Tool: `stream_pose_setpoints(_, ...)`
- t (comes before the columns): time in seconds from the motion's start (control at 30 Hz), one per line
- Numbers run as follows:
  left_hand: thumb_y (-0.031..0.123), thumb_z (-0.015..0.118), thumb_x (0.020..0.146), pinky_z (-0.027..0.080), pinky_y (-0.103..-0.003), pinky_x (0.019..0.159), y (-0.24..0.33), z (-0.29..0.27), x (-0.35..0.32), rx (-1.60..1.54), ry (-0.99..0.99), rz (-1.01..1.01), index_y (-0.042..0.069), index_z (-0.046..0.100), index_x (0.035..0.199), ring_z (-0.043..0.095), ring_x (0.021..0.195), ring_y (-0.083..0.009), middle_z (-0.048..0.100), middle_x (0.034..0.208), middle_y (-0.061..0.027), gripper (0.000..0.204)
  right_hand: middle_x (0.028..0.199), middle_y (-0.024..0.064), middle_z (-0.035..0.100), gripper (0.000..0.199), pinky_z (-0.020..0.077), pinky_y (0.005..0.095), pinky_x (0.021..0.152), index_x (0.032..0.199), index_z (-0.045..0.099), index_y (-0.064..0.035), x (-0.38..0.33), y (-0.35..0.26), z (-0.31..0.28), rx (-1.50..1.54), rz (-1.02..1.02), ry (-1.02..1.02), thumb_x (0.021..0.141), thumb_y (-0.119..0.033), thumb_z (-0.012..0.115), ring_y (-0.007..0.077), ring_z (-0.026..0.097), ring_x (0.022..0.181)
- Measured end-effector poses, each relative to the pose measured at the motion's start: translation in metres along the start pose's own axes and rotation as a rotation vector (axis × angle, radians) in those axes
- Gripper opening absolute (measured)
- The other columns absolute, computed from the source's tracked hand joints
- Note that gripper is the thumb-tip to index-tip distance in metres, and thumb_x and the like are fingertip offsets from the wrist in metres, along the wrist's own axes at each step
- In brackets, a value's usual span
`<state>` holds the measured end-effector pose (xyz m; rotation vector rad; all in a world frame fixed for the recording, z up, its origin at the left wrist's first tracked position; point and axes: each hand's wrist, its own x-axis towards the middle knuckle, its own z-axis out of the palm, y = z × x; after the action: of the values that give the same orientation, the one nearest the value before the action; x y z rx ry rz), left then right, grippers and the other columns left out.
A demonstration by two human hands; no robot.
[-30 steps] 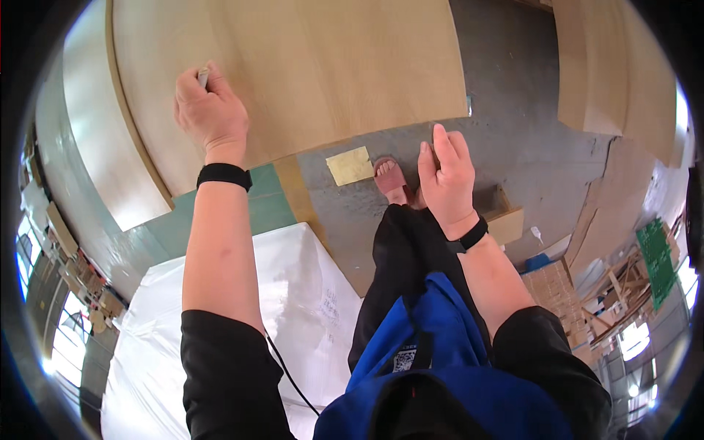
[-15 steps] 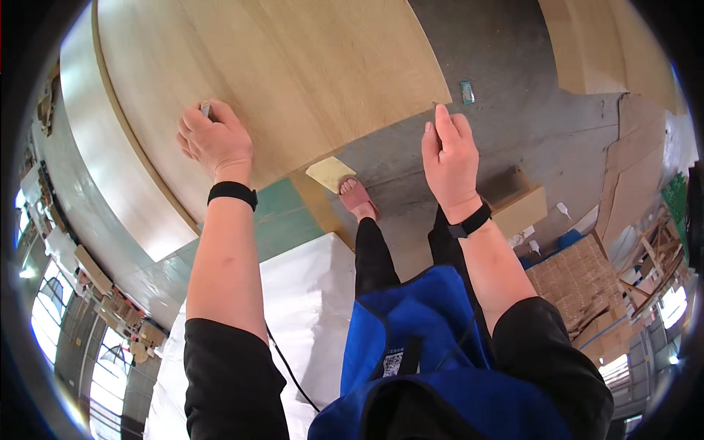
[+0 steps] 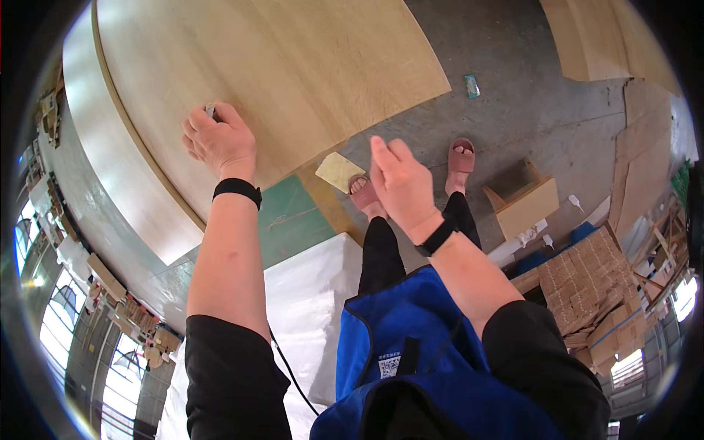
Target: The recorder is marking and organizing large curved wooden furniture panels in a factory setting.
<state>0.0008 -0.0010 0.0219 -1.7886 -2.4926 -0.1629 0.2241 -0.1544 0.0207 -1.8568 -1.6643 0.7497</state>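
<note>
A large wooden panel [image 3: 308,73] with pale grain fills the upper left and centre. My left hand [image 3: 220,143] is closed over it, with a small grey object [image 3: 211,112] showing between thumb and fingers; the rest of that object is hidden in the fist. Just off the panel's near edge, over the floor, my right hand [image 3: 402,183] is closed with the fingers curled together. What it holds, if anything, cannot be made out. Both wrists wear black bands.
White wrapped stack [image 3: 312,293] stands at my left side. By my feet lie a yellowish sheet [image 3: 337,171] and a wooden piece [image 3: 526,209]. A small teal packet [image 3: 471,86] is on the floor. Stacked cardboard [image 3: 587,282] sits at right, another panel [image 3: 598,37] at upper right.
My right hand has moved left and nearer me, away from the panel's right corner. My left hand has shifted only slightly and still grips the small grey object. My right foot has come into view.
</note>
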Motion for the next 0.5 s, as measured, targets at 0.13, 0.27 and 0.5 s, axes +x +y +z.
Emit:
stream_pose_setpoints(0.13, 0.029, 0.051, 0.093, 0.033, -0.046, 0.100, -0.003, 0.001, 0.000, -0.010, -0.026, -0.022, 0.006, 0.054, 0.111, 0.045, 0.114, -0.0348, 0.053, 0.117, -0.0134, 0.029, 0.085, 0.0079, 0.053, 0.037, 0.0512, 0.0366, 0.053, 0.118, 0.056, -0.0093, 0.021, 0.024, -0.031, -0.122, -0.015, 0.143, 0.081, -0.006, 0.063, 0.0279, 0.061, 0.067)
stream_pose_setpoints(0.27, 0.029, 0.051, 0.092, 0.033, -0.045, 0.100, 0.004, 0.000, 0.000, 0.000, -0.030, -0.029, 0.007, 0.054, 0.111, 0.044, 0.115, -0.0346, 0.054, 0.118, -0.0126, 0.029, 0.085, 0.0091, 0.053, 0.035, 0.0516, 0.0358, 0.052, 0.118, 0.054, -0.0058, 0.037, 0.046, -0.033, -0.224, 0.010, 0.162, 0.084, -0.006, 0.062, 0.0291, 0.060, 0.067)
stream_pose_setpoints(0.5, 0.033, 0.052, 0.091, 0.034, -0.046, 0.098, -0.004, 0.004, 0.001, -0.027, 0.030, -0.002, 0.006, 0.057, 0.105, 0.049, 0.109, -0.0357, 0.058, 0.111, -0.0137, 0.031, 0.087, 0.0086, 0.054, 0.038, 0.0509, 0.0380, 0.054, 0.118, 0.055, -0.0100, 0.008, 0.013, 0.005, -0.142, -0.030, -0.009, 0.080, -0.011, 0.061, 0.0279, 0.061, 0.069)
